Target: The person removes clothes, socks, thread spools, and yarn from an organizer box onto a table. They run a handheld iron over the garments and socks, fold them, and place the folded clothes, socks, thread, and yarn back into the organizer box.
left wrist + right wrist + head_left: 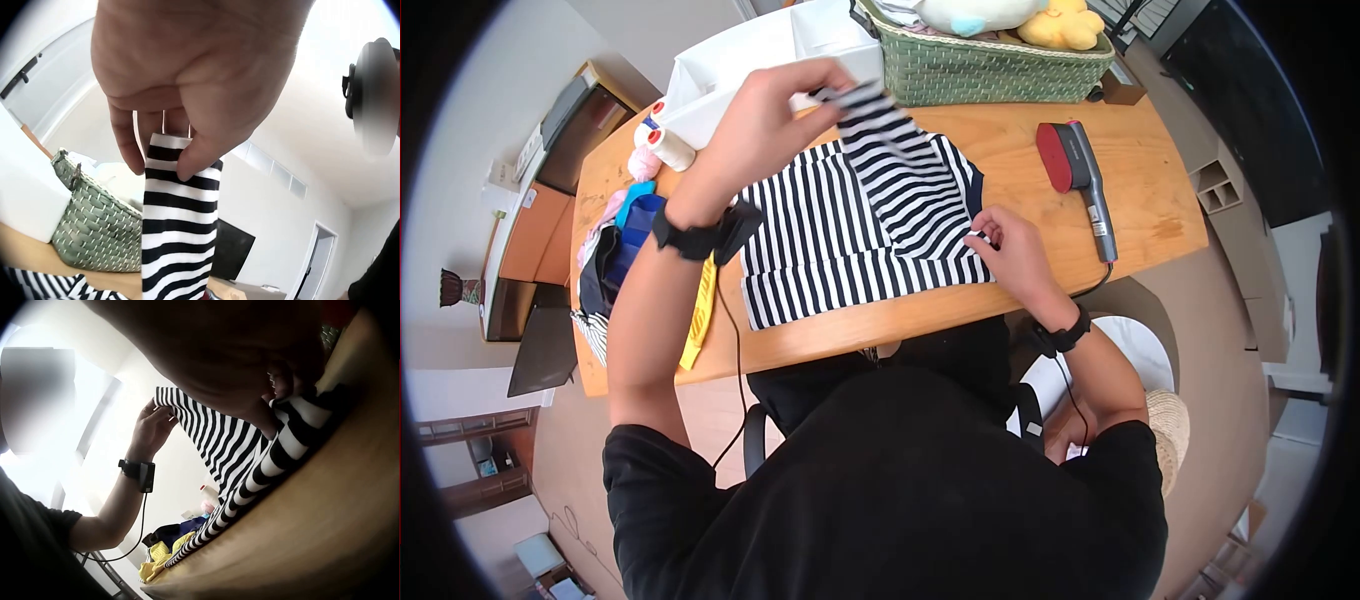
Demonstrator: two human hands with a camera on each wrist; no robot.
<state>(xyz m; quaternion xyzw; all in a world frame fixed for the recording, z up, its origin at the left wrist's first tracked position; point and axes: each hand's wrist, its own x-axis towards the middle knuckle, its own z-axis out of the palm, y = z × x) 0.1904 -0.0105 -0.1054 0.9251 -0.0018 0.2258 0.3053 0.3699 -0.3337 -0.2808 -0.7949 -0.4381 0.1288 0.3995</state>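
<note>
A black-and-white striped shirt (810, 230) lies on the wooden table, its body spread flat with a dark trim showing at the right side. My left hand (775, 120) holds one end of a striped sleeve (890, 165) up above the shirt. In the left wrist view, the thumb and fingers of that hand pinch the sleeve's end, and the cloth hangs straight down. At the shirt's lower right, my right hand (1015, 255) pinches the cloth near the edge. The right wrist view shows its thumb against a fold, with the sleeve stretched up toward the left hand.
A grey-and-red handheld steamer (1080, 180) lies at the right with its cord over the table edge. Behind the shirt stand a white divided box (750, 65) and a green woven basket (1000, 75) of soft toys. Thread spools (670, 148) and folded clothes (615, 250) sit at left.
</note>
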